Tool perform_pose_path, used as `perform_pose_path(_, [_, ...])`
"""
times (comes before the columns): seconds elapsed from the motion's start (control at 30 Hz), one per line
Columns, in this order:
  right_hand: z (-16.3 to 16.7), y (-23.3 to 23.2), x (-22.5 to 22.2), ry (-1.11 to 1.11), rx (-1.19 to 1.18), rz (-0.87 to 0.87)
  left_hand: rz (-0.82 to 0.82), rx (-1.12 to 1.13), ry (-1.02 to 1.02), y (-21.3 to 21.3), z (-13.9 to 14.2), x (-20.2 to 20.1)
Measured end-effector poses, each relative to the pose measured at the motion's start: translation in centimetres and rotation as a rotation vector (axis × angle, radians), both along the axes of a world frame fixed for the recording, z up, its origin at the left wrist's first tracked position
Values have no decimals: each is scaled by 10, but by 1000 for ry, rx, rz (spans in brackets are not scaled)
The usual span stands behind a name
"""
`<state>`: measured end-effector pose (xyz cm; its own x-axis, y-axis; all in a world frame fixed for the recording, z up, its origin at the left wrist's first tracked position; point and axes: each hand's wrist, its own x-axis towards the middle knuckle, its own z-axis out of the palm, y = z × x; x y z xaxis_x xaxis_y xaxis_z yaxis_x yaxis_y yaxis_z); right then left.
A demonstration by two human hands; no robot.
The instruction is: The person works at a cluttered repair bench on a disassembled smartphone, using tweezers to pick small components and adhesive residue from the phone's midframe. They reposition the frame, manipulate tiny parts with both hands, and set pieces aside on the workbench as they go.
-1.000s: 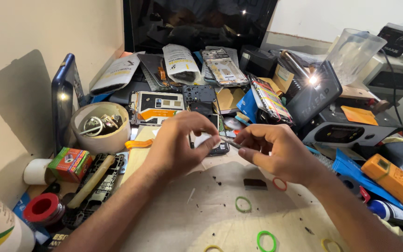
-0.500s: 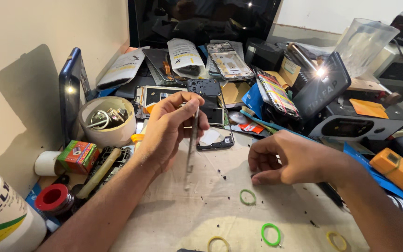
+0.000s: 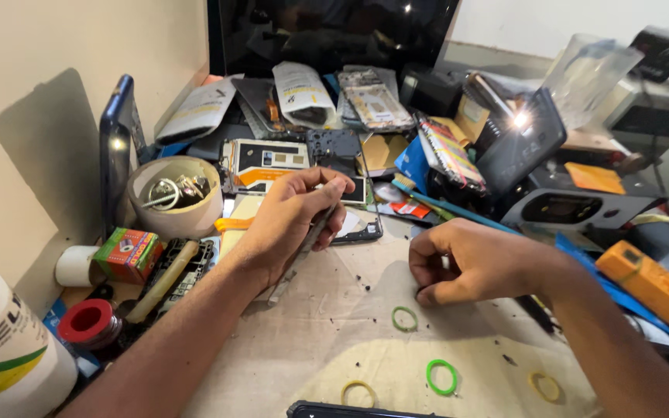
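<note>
My left hand (image 3: 292, 220) grips a thin grey metal tool (image 3: 301, 251), like tweezers, held slanted with its tip down on the brown work mat (image 3: 311, 340). Behind that hand lies a dismantled phone (image 3: 358, 220) with its insides showing. My right hand (image 3: 470, 263) rests on the mat as a loose fist, fingers curled in; whether something small is pinched inside I cannot tell. Just below it lies a green rubber ring (image 3: 405, 318).
More rings lie near the front: a bright green ring (image 3: 441, 377) and two yellow rings (image 3: 358, 392) (image 3: 545, 386). A tape roll with metal parts (image 3: 173, 195), a small coloured box (image 3: 126, 254), a red spool (image 3: 86, 320), a white bottle (image 3: 5, 348), an orange meter (image 3: 652, 286) and phone parts crowd the edges.
Both hands were together over the phone; they have drawn apart. My left hand now holds the tool slanted over the mat, and my right hand has dropped to the mat as a fist.
</note>
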<state>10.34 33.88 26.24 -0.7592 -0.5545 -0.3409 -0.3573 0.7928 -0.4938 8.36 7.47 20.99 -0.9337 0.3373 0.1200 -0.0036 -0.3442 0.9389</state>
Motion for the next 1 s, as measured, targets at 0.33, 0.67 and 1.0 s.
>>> perform_pose_path(0.33, [77,-51,132,38,-214,170,-22,9,27,-26,3,16])
perform_pose_path(0.67, [-40,-28,147,242,-113,483,-38,-46,47,-41,7,27])
perform_pose_path(1.0, [18,-19,167,322,-389,288,-41,-63,54,-39,4,22])
